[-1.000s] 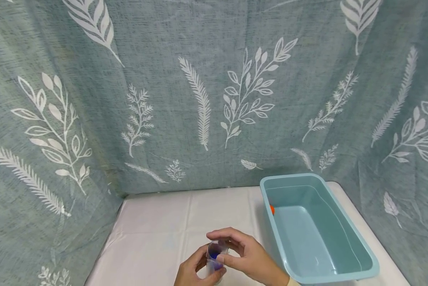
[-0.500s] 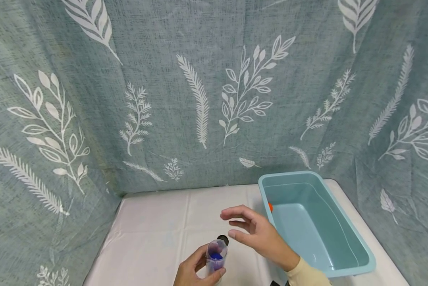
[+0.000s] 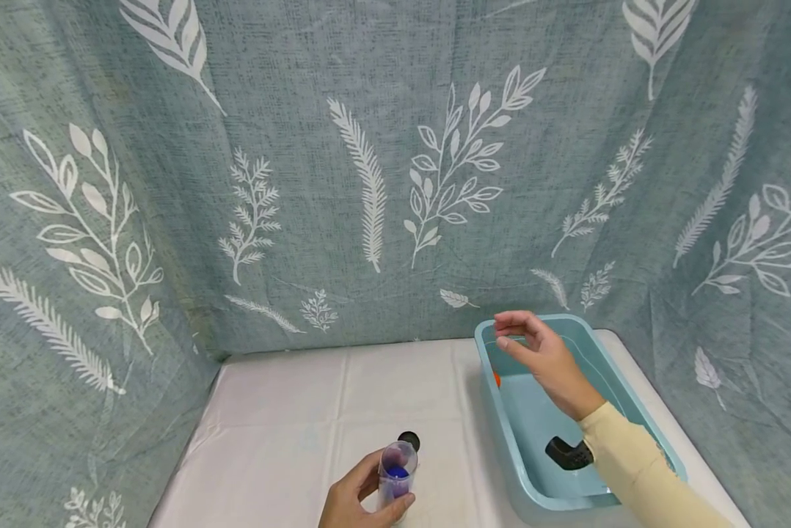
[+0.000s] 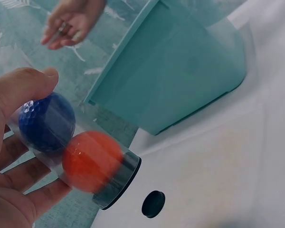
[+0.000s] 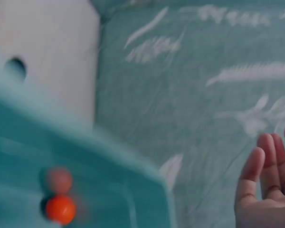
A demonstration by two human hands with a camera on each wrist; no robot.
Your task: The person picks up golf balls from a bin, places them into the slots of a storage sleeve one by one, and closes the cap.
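My left hand (image 3: 358,499) grips a clear plastic tube (image 3: 395,488) that stands with its open mouth up. Inside the tube, the left wrist view shows a dimpled blue golf ball (image 4: 46,121) above an orange ball (image 4: 92,161), with a dark cap at the bottom end. A loose round black cap (image 3: 409,441) lies on the table just beyond the tube. My right hand (image 3: 554,363) is in the air over the teal tub (image 3: 501,418), fingers loosely bent and holding nothing.
Against the tub's left inner wall lie an orange ball (image 5: 61,209) and a paler reddish ball (image 5: 59,180). A white cloth (image 3: 290,411) covers the table. Leaf-patterned green curtain (image 3: 303,220) hangs behind and at both sides.
My right hand has left the tube's mouth and moved right and away, over the tub. The black cap has come into sight behind the tube. My left hand still holds the tube in place.
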